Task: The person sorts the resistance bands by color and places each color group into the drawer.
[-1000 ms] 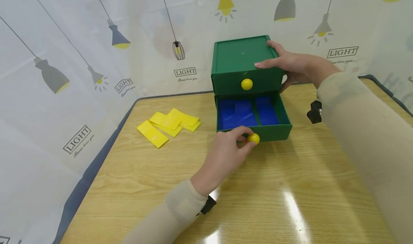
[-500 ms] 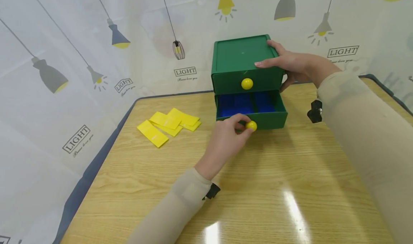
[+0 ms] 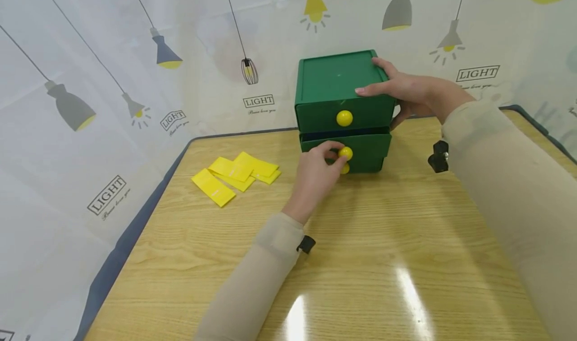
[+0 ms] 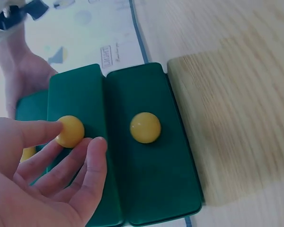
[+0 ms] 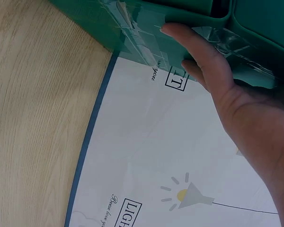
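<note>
A green drawer cabinet (image 3: 335, 78) with round yellow knobs stands at the back of the table. Its middle drawer (image 3: 369, 145) juts out a little, with a narrow dark gap above its front. My left hand (image 3: 315, 173) pinches that drawer's knob (image 4: 71, 131) between thumb and fingers. Below it, the bottom drawer (image 4: 149, 175) sits flush, its own knob (image 4: 146, 127) untouched. My right hand (image 3: 407, 88) rests on the cabinet's right side, with fingers spread over the top edge and others along the side wall (image 5: 146, 28). The drawer's contents are hidden now.
Several yellow packets (image 3: 214, 187) lie overlapping on the wooden table (image 3: 189, 261), left of the cabinet. Behind the table hangs a pale cloth (image 3: 270, 35) printed with lamps. Clear tape shows on the cabinet's side in the right wrist view.
The middle drawer has slid back into the cabinet, covering the blue pieces inside and uncovering the bottom knob. My left hand has moved away from me with the knob. My right hand stays put.
</note>
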Action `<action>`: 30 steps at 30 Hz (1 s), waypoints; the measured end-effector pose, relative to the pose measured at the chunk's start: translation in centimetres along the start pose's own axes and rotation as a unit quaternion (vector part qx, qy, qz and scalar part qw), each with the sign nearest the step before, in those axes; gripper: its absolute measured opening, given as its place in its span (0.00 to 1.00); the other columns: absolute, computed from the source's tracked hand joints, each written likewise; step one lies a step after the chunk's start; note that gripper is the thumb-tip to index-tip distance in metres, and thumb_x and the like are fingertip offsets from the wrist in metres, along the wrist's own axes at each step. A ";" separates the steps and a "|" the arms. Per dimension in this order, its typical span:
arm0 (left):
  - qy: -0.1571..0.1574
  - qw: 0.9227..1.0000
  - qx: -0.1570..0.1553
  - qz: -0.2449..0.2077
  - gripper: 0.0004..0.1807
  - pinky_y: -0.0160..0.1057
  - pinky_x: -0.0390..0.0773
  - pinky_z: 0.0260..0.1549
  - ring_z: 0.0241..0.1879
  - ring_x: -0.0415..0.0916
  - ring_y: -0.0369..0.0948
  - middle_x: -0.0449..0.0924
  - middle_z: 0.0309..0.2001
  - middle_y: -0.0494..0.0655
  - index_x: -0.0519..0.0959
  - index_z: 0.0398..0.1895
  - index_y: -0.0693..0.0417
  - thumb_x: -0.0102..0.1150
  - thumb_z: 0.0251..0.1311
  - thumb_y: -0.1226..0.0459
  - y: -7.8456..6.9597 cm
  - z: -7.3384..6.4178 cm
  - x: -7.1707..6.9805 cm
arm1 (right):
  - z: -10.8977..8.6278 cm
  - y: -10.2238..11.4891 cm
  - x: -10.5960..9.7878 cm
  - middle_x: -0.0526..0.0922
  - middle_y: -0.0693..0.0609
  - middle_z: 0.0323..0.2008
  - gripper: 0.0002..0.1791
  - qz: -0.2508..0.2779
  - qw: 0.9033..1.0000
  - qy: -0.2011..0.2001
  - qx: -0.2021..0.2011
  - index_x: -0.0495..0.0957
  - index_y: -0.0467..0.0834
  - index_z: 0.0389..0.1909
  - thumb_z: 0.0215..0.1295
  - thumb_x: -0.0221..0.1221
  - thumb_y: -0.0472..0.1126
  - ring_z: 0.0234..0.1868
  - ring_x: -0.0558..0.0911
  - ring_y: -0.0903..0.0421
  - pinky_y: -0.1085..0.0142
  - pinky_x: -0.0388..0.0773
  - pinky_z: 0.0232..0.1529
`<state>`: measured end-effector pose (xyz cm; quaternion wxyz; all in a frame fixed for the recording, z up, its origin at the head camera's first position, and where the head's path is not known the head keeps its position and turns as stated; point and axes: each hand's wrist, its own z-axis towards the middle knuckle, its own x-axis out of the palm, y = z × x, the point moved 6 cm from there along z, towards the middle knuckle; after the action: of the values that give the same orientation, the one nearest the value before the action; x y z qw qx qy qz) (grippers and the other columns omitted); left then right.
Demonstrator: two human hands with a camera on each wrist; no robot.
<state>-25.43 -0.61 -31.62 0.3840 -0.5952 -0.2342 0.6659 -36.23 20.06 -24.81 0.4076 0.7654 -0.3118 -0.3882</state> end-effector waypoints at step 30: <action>-0.059 0.998 -0.008 -0.030 0.13 0.29 0.79 0.28 0.33 0.84 0.37 0.91 0.44 0.49 0.85 0.53 0.51 0.67 0.73 0.55 1.2 1.3 0.5 | -0.5 0.3 0.1 0.15 0.52 0.85 0.63 -0.014 1.000 0.003 0.004 0.15 0.88 0.74 0.69 0.64 0.69 0.88 0.32 0.36 0.28 0.76 0.65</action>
<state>-26.99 -0.71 -32.57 0.3849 -0.5504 -0.2793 0.6863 -35.83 20.01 -24.44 0.4006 0.7724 -0.3013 -0.3901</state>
